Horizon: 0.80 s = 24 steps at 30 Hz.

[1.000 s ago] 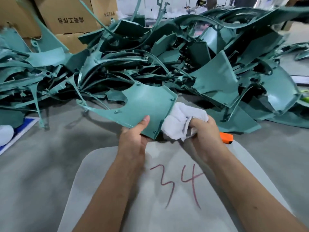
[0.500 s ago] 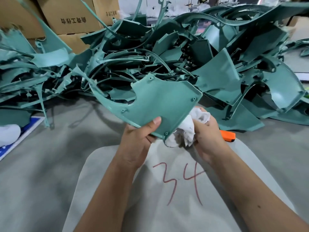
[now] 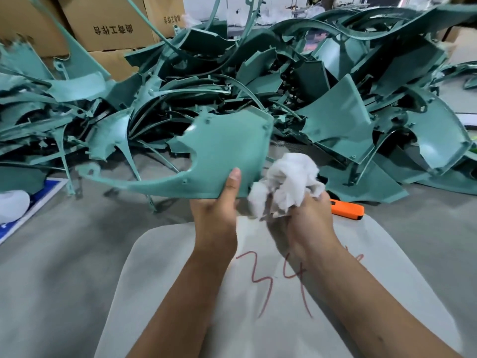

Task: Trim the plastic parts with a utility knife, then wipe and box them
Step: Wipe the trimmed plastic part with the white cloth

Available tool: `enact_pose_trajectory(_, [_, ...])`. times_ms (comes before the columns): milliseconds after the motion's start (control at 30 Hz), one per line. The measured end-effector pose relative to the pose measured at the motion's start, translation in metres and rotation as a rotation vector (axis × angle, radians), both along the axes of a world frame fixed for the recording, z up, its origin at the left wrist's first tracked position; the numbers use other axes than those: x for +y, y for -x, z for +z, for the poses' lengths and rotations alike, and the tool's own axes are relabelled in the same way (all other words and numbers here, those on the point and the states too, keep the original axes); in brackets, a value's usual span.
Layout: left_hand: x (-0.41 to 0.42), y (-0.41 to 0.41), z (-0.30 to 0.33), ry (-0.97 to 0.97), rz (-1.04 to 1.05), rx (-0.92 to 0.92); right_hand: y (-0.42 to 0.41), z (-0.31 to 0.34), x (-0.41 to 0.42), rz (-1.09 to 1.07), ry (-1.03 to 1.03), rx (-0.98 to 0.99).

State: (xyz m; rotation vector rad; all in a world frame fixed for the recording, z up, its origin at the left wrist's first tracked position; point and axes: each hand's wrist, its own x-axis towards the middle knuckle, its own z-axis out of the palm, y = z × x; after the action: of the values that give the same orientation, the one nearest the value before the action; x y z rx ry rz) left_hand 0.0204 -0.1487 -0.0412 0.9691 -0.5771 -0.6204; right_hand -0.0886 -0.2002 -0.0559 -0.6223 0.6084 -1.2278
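My left hand (image 3: 215, 215) grips the lower edge of a teal plastic panel (image 3: 227, 148), thumb on its near face, and holds it up tilted above the floor. A long thin arm of the panel curves away to the left. My right hand (image 3: 307, 218) clutches a crumpled white cloth (image 3: 286, 182) just right of the panel's lower right corner; the cloth looks clear of the panel's face. An orange utility knife (image 3: 347, 210) lies on the floor behind my right hand, partly hidden by it.
A big heap of teal plastic parts (image 3: 335, 120) fills the floor ahead, left to right. Cardboard boxes (image 3: 111, 24) stand behind it at the left. A grey sheet marked 34 in red (image 3: 284, 293) lies under my arms. A blue-edged board (image 3: 38, 202) lies far left.
The panel has been turned and lifted in my left hand, its far edge now higher. My right hand has drawn the cloth out from behind the panel to its right side.
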Motion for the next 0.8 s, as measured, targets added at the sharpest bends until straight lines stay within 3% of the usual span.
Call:
enact_pose_trajectory(100, [0.001,-0.004,0.004,0.047,0.006,0.178,0.001,0.003,-0.008,-0.047,0.025,-0.05])
enact_pose_trajectory(200, [-0.007,0.001,-0.004,0.039,-0.078,0.081,-0.009,0.002,0.003,0.204,0.016,-0.194])
enact_pose_trajectory(267, [-0.011,0.003,-0.01,0.015,-0.062,0.05,-0.012,-0.001,0.009,0.27,0.002,-0.157])
enact_pose_trajectory(400, [-0.007,0.008,-0.013,0.012,0.046,-0.116,-0.009,-0.006,0.009,0.123,0.13,0.159])
enact_pose_trajectory(467, [-0.006,0.008,-0.012,0.028,-0.006,-0.129,-0.006,-0.008,0.007,0.057,0.155,0.243])
enact_pose_trajectory(567, [-0.008,0.001,-0.008,0.019,-0.123,-0.19,-0.001,-0.004,0.005,-0.015,0.14,0.244])
enact_pose_trajectory(700, [0.001,-0.006,-0.011,-0.081,-0.289,-0.303,0.012,0.005,-0.01,-0.097,-0.06,0.061])
enact_pose_trajectory(800, [0.004,-0.012,-0.008,-0.109,-0.354,-0.422,0.025,0.008,-0.019,-0.199,0.062,0.129])
